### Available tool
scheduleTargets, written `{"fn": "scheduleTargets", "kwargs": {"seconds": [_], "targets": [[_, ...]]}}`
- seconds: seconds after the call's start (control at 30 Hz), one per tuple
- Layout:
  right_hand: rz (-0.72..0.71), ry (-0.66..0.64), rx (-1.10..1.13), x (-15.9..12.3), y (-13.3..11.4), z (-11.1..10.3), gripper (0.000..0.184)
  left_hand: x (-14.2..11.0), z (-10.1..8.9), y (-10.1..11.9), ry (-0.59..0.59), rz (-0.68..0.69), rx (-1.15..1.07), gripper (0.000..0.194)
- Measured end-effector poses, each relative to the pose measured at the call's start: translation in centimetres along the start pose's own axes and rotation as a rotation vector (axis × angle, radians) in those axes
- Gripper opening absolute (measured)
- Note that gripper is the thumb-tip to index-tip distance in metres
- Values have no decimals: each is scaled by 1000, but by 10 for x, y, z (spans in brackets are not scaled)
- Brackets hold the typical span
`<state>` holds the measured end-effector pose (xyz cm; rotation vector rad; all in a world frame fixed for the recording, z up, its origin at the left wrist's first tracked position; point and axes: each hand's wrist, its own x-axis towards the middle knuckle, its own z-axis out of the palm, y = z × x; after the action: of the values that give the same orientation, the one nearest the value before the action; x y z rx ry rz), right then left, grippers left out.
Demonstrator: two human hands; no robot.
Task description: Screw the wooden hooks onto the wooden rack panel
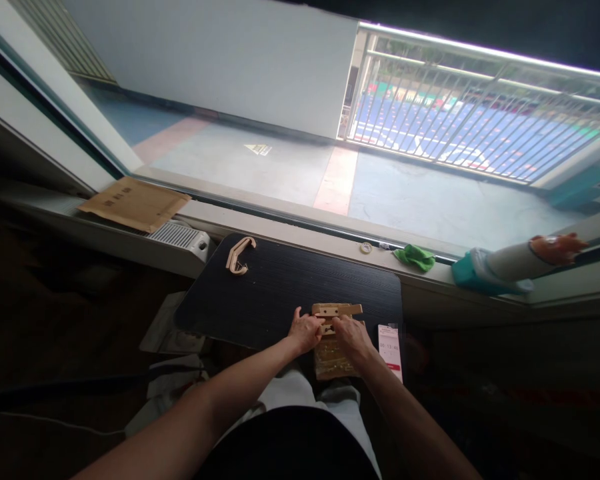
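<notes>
My left hand (pixel 305 331) closes on the left end of a light wooden piece with dark holes (pixel 327 330); its thumb is raised. On the right part of the same piece, my right hand (pixel 351 337) has its fingers bent and pressed down; its fingertips are partly hidden. Just beyond my hands lies a second wooden piece with holes (pixel 329 311), with a wooden strip reaching to its right. Under both hands is a package wrapped in shiny yellow-brown plastic (pixel 335 363), at the near edge of the black table (pixel 280 293).
A bent wooden frame (pixel 234 259) lies at the table's far left. A phone with a running timer (pixel 389 347) rests at the right edge. On the sill are a tape roll (pixel 365 248), a green cloth (pixel 414 257), a teal bin (pixel 475 272) and a brown envelope (pixel 137 203).
</notes>
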<state>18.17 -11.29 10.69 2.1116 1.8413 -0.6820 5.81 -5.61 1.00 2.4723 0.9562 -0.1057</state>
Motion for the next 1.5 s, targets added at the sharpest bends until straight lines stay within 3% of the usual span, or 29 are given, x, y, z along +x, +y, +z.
{"fn": "scheduleTargets", "kwargs": {"seconds": [0.23, 0.5, 0.9, 1.13, 1.5], "targets": [[55, -31, 22, -2, 3, 3, 28, 0, 1, -1, -7, -10, -4, 26], [-58, 6, -26, -1, 5, 0, 27, 0, 1, -1, 1, -6, 4, 27], [32, -39, -24, 6, 4, 3, 30, 0, 3, -2, 24, 2, -1, 29], [-85, -11, -17, 0, 2, -3, 31, 0, 5, -3, 26, 6, -6, 28], [-10, -20, -3, 2, 5, 4, 28, 0, 5, -3, 27, -4, 14, 29]]}}
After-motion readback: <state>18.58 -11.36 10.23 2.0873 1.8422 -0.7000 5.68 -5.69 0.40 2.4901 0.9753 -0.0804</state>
